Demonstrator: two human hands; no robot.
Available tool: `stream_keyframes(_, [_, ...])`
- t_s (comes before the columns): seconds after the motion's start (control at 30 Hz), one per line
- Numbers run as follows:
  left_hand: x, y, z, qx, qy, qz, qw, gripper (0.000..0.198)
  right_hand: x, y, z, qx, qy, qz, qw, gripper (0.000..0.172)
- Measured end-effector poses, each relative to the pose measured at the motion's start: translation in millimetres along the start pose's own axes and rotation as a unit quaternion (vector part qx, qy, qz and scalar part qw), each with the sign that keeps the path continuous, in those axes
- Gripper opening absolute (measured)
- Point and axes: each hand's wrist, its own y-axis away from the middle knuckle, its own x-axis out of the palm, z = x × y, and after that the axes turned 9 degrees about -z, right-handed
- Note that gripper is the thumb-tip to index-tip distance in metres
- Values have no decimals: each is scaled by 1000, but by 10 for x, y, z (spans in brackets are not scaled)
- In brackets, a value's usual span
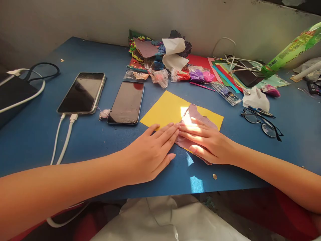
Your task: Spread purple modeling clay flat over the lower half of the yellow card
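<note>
A yellow paper sheet (165,108) lies on the blue table (37,134) near its front edge. On it rests a flattened mauve piece of clay or paper (194,112), partly in a patch of sunlight. My right hand (207,140) lies flat on this mauve piece, fingers stretched out and together. My left hand (150,152) lies flat beside it on the table and the sheet's corner, fingers stretched out, fingertips meeting those of the right hand.
Two phones (82,92) (126,102) lie at left, with white cables (62,140) running to the front edge. Small bags of coloured clay (197,75), coloured paper sheets (223,72) and a craft pile (155,50) sit at the back. Glasses (263,122) lie at right.
</note>
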Motion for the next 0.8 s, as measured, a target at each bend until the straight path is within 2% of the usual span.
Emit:
stream_keyframes(0.07, [22, 6, -4, 5, 5, 16, 1000, 59, 1, 37, -10, -9, -12, -43, 999, 36])
stream_keyframes(0.13, [46, 15, -5, 5, 9, 25, 1000, 60, -7, 63, -8, -20, -23, -57, 998, 35])
stream_keyframes(0.27, [84, 32, 1, -1, 4, 13, 1000, 58, -44, 60, 24, -32, -19, 9, 999, 38])
stream_keyframes(0.37, [94, 40, 0, 2, 5, -3, 1000, 58, -74, 48, 37, -42, -5, 30, 999, 41])
stream_keyframes(0.63, [33, 21, -23, -13, 16, 21, 1000, 56, -111, 14, 45, -44, -23, 2, 999, 32])
stream_keyframes(0.8, [33, 20, -20, -19, 17, 21, 999, 55, -98, 34, 108, -29, -22, -15, 999, 34])
